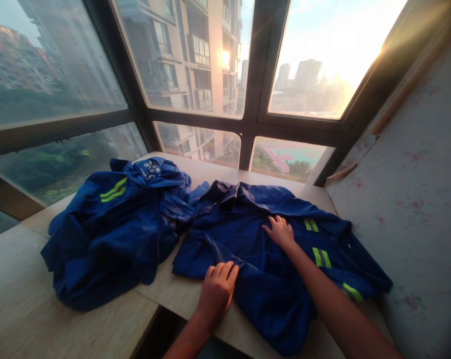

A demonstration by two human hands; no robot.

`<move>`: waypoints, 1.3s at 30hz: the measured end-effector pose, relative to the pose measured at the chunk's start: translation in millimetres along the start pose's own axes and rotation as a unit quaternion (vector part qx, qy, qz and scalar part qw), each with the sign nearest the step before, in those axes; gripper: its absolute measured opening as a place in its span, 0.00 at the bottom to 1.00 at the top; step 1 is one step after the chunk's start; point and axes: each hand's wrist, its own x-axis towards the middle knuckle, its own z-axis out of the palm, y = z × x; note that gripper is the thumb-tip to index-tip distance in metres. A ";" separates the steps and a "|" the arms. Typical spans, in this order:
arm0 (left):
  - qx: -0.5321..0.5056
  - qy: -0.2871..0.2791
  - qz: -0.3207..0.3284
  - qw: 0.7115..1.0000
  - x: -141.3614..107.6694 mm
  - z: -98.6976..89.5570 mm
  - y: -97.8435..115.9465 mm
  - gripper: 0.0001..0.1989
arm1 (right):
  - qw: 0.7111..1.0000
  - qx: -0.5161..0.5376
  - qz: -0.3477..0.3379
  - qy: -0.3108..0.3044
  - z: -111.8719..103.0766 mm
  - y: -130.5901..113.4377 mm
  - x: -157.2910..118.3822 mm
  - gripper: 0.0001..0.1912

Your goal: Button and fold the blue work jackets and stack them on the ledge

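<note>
A blue work jacket [247, 234] with yellow-green and grey stripes lies spread on the stone windowsill [188, 299], its collar toward the window. My left hand [220, 284] has its fingers curled over the jacket's near edge, gripping the cloth; the fingertips are partly hidden. Farther in, my right hand [281, 232] rests on the jacket with fingers spread and nothing held. To the left sits a rumpled pile of blue clothing [109, 239] with yellow-green stripes and a white print on top, close beside the jacket.
Dark-framed windows [195, 117] border the sill at the back and left. A flowered wall [408, 199] stands on the right, its covering peeling near the window frame. At the front, the sill's edge has a dark gap [161, 329] below it.
</note>
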 end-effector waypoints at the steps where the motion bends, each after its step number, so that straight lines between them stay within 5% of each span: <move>1: 0.004 0.001 -0.007 1.000 -8.8 0.3 -1.7 0.23 | 1.000 0.004 0.001 0.006 -1.8 1.2 -0.4 0.26; 5: 0.011 0.003 -0.032 0.999 -25.4 2.2 -6.2 0.24 | 0.999 0.031 -0.026 0.018 -13.5 8.7 -13.2 0.20; 10: 0.014 0.013 -0.056 0.998 -12.4 3.6 -7.3 0.22 | 0.995 0.061 -0.077 -0.011 -50.1 18.3 -35.5 0.08; 14: 0.024 0.020 -0.064 0.997 -0.3 3.2 -12.2 0.21 | 0.990 0.067 -0.122 0.009 -74.5 11.4 -65.7 0.14; 20: 0.036 0.009 -0.090 0.995 -1.6 -9.1 -18.8 0.20 | 0.978 0.122 -0.149 -0.083 -53.1 -6.2 -126.3 0.21; 26: 0.054 -0.044 -0.104 0.992 3.9 -34.5 -13.7 0.16 | 0.939 0.284 -0.158 -0.112 -55.1 -5.3 -130.3 0.14; 29: 0.004 -0.043 -0.073 0.996 19.4 -40.8 -2.7 0.17 | 0.948 0.285 -0.132 -0.043 -65.7 13.4 -117.5 0.14; 32: -0.066 -0.034 -0.017 0.997 40.8 -37.9 18.0 0.22 | 0.983 0.170 -0.070 0.020 -75.9 48.7 -107.0 0.20; 36: -0.109 -0.045 0.043 0.992 72.4 -26.3 52.1 0.24 | 1.000 -0.006 0.006 -0.002 -83.2 101.4 -114.7 0.23; 39: -0.119 -0.066 0.077 0.988 93.9 -17.7 74.4 0.24 | 0.998 -0.014 0.053 -0.011 -75.4 125.9 -142.0 0.17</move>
